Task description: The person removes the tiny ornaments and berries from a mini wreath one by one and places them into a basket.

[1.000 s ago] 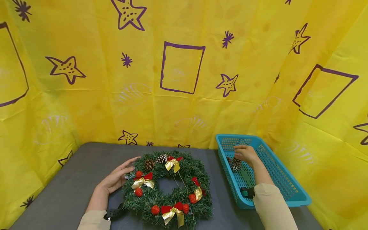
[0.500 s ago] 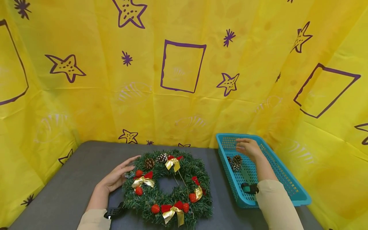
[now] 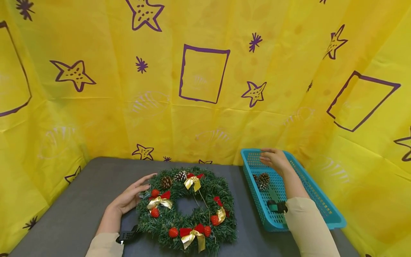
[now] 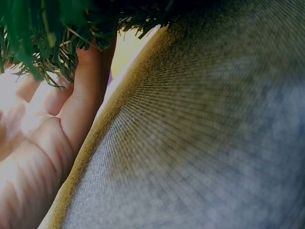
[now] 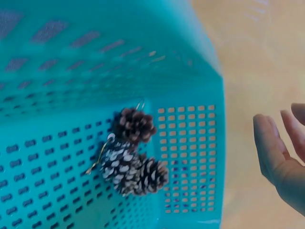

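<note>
Wreath [image 3: 189, 222] touching relaxed L hand [image 3: 131, 197]; pinecones [image 3: 264, 181] in bskt [image 3: 316, 194] nr loose, empty R hand [image 3: 276, 161].

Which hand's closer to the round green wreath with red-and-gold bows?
Left. The left hand touches the left edge of the wreath; the right hand is off to its right, over the far end of the perforated teal plastic basket.

Basket [image 3: 277, 177] in head, right-wrist views.

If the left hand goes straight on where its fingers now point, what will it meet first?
Most likely the green wreath: the fingertips of the left hand are at its edge, seemingly touching, though depth is unclear.
</note>
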Action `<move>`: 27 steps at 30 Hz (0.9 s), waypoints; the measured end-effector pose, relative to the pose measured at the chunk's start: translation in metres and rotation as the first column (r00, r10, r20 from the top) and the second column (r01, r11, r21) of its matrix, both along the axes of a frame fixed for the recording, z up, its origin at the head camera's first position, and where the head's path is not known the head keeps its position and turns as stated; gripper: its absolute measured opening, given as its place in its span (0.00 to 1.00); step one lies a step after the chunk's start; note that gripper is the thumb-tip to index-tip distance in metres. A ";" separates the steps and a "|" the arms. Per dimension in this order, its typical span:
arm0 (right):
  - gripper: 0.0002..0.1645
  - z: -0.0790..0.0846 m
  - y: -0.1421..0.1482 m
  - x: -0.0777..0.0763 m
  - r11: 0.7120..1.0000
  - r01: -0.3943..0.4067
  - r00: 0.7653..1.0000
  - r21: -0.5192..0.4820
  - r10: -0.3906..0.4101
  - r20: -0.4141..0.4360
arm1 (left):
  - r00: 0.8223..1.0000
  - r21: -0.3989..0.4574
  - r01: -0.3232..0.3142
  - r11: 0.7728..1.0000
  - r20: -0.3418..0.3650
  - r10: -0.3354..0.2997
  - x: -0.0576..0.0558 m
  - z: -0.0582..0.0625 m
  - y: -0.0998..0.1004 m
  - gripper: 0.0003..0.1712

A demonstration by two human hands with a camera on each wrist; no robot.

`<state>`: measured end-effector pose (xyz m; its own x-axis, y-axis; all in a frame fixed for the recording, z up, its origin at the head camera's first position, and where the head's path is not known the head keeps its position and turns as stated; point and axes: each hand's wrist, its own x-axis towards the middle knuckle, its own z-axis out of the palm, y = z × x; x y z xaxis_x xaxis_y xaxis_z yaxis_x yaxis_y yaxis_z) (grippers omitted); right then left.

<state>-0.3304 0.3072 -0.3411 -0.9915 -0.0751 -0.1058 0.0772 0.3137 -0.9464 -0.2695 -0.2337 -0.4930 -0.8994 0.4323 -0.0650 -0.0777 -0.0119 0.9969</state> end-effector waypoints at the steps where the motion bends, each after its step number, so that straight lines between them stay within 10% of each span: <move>1: 0.33 0.001 -0.002 0.000 1.000 -0.003 1.000 -0.007 0.003 -0.004 | 1.000 -0.009 -0.001 1.000 0.000 0.001 0.000 0.000 0.000 0.35; 27: 0.30 0.009 -0.065 -0.013 0.991 -0.114 0.993 -0.077 0.114 -0.002 | 1.000 0.001 0.000 1.000 -0.001 0.000 0.001 -0.001 -0.001 0.35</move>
